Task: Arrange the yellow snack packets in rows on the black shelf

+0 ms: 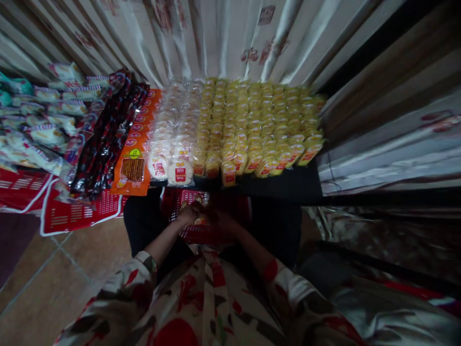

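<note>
A red plastic basket (pixel 205 236) sits between my legs, with small wrapped packets (pixel 200 220) inside. My left hand (pixel 186 216) reaches into it from the left, its fingers curled beside the packets. What those fingers hold, if anything, is too dark to make out. Close by on the right, my right hand (pixel 220 220) is also in the basket, but its fingers are lost in shadow and blur. Just beyond the basket, rows of yellow-wrapped snacks (pixel 259 129) stand on a dark table. Clear-wrapped round white crackers (pixel 180 170) line up to their left.
An orange snack bag (pixel 132 168) and dark red packets (pixel 104 139) lie farther left, beside a pile of white-and-blue packets (pixel 46 120). Another red basket (pixel 77 211) with a white handle stands below them. Pale curtains (pixel 223 38) hang behind the dark tabletop (pixel 295 186).
</note>
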Demonstrator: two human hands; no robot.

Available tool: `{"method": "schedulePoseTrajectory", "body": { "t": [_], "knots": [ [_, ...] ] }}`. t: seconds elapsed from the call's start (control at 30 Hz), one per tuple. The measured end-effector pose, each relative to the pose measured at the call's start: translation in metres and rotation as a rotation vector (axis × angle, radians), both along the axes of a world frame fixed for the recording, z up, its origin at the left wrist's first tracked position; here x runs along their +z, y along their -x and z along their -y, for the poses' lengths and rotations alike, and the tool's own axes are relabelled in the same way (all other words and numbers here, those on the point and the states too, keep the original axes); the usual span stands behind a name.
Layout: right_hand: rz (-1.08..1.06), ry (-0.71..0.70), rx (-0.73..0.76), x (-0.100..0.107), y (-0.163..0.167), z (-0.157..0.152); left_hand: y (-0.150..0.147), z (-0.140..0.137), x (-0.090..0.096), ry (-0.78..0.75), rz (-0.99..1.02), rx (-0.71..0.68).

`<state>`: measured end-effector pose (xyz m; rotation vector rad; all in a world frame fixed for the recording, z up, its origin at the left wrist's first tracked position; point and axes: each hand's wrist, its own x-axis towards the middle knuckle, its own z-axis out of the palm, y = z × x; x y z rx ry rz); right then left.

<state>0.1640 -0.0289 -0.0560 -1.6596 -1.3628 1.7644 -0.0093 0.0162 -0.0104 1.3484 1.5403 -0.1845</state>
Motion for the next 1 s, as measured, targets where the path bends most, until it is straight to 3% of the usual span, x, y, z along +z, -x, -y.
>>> {"method": "schedulePoseTrajectory", "body": {
  "t": [0.2, 0.33, 0.47, 0.63, 0.77, 0.9, 1.0],
  "knots": [
    [0.043, -0.148, -0.016, 0.042, -0.04, 0.014, -0.023, -0.004, 0.039, -0.045, 0.166, -0.058],
    [-0.044, -0.181, -0.105, 0.074, -0.065, 0.027, -0.039, -0.006, 0.065, -0.133, 0.294, -0.249],
    [-0.075, -0.23, -0.163, 0.108, -0.085, 0.038, -0.054, -0.004, 0.091, -0.254, 0.28, -0.435],
    [-0.125, -0.32, -0.195, 0.144, -0.1, 0.038, -0.073, -0.003, 0.141, -0.443, 0.232, -0.57],
    [-0.189, -0.359, -0.253, 0.169, -0.108, 0.03, -0.091, -0.01, 0.176, -0.539, 0.21, -0.539],
    [-0.219, -0.444, -0.304, 0.184, -0.117, 0.018, -0.114, -0.026, 0.194, -0.587, 0.26, -0.432],
    [-0.141, -0.55, -0.485, 0.187, -0.132, 0.006, -0.135, -0.044, 0.21, -0.663, 0.28, -0.442]
  ]
}}
